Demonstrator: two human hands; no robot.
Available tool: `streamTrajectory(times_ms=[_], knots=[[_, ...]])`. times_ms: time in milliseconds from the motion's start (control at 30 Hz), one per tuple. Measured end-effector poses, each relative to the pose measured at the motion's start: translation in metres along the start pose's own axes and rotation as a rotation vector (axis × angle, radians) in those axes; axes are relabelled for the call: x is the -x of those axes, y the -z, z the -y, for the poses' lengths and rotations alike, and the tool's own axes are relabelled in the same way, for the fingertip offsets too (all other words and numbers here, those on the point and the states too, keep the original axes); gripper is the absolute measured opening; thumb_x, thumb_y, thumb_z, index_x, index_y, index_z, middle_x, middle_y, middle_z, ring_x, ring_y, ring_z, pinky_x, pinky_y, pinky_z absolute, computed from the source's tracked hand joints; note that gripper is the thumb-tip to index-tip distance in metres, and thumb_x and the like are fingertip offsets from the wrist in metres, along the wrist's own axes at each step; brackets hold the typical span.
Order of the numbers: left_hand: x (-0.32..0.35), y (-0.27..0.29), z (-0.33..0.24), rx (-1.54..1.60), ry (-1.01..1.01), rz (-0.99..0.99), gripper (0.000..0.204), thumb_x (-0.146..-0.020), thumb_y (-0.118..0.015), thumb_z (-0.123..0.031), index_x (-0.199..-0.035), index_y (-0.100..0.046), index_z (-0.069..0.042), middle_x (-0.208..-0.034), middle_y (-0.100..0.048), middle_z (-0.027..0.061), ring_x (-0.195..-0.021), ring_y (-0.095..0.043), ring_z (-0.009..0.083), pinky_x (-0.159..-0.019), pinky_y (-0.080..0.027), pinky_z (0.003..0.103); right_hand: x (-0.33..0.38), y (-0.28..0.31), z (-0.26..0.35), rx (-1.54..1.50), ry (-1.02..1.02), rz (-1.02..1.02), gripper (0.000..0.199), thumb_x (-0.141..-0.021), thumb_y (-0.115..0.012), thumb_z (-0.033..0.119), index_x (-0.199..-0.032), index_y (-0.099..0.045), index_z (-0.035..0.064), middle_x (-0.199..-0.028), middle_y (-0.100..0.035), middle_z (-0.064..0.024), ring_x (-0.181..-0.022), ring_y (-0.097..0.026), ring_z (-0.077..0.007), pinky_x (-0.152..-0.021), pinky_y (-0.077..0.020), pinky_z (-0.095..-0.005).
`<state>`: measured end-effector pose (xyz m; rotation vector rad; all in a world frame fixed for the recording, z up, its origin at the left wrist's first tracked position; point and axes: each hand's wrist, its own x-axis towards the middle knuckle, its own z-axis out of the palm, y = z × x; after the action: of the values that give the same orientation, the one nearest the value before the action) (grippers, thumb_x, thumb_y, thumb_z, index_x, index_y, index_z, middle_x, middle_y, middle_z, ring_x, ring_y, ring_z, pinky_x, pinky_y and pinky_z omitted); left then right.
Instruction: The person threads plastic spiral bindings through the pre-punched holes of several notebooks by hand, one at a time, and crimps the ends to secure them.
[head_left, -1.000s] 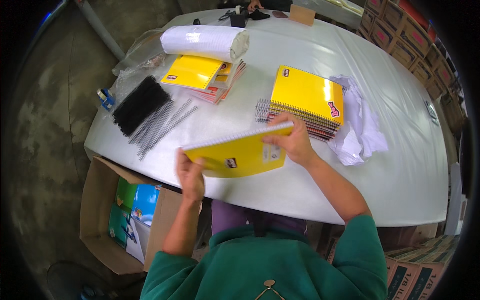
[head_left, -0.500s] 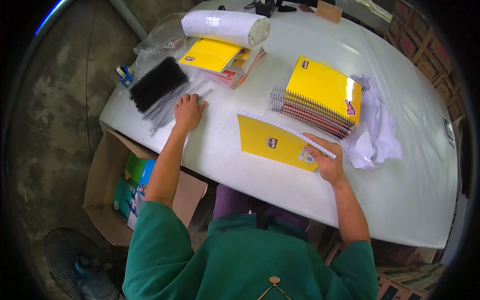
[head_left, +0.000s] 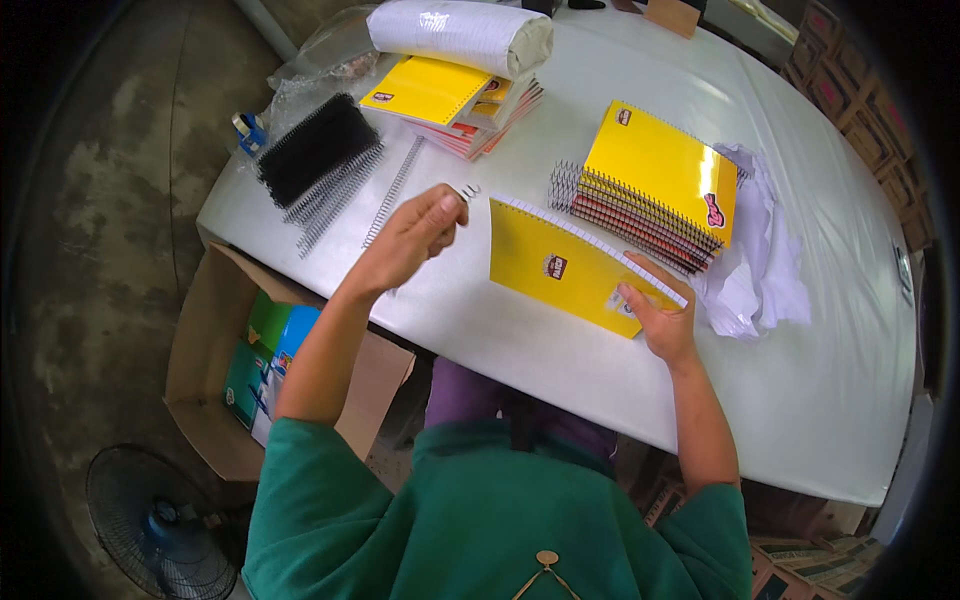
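My left hand [head_left: 418, 238] is closed around a dark wire spiral coil [head_left: 470, 191], whose tip pokes out toward the notebook. With its thumb in front, my right hand [head_left: 662, 312] grips the right end of a yellow notebook [head_left: 560, 265], held on edge with the punched holes upward. Left of my left hand, a single loose coil [head_left: 395, 190] lies on the table, beside a pile of black spiral coils [head_left: 320, 160]. Behind my right hand stands a stack of yellow notebooks [head_left: 655, 165] with spirals along their edges.
Yellow-covered books [head_left: 425, 90] lie under a white plastic-wrapped roll [head_left: 460, 35] at the back. Crumpled white paper [head_left: 760, 270] sits right of the stack. A blue tape dispenser [head_left: 248, 133] is at the left edge. Below are an open cardboard box [head_left: 205, 400] and a fan [head_left: 160, 520].
My left hand has lifted off the coils and moved right with a coil in it, close to the notebook's left end. My right hand still holds the notebook.
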<state>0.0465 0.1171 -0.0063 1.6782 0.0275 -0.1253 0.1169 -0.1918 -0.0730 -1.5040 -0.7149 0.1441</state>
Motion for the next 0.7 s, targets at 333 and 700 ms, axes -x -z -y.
streamTrajectory(times_ms=[333,700], knots=[[-0.005,-0.005,0.009,-0.344,-0.059,-0.091,0.040,-0.095,-0.042,-0.039,-0.082,-0.053,-0.003,-0.059,-0.032,-0.0031,-0.055,-0.027,0.0072,-0.051,-0.027,0.023,-0.002,0.002,0.000,0.024,0.050,0.043,0.032,-0.080,-0.060,-0.005,-0.112,-0.060,-0.0003,-0.107,-0.064,-0.0108,-0.087,-0.060,-0.0120,-0.077,-0.0471,-0.0226],[-0.021,0.018,-0.019,-0.355,-0.160,0.024,0.015,-0.086,-0.062,-0.014,-0.090,-0.055,-0.001,-0.078,-0.055,-0.0022,-0.068,-0.048,0.0043,-0.056,-0.038,0.019,-0.010,0.007,-0.001,0.059,0.230,0.148,0.032,-0.079,-0.057,-0.006,-0.110,-0.061,0.0006,-0.112,-0.062,-0.0128,-0.084,-0.062,-0.0153,-0.073,-0.0486,-0.0228]])
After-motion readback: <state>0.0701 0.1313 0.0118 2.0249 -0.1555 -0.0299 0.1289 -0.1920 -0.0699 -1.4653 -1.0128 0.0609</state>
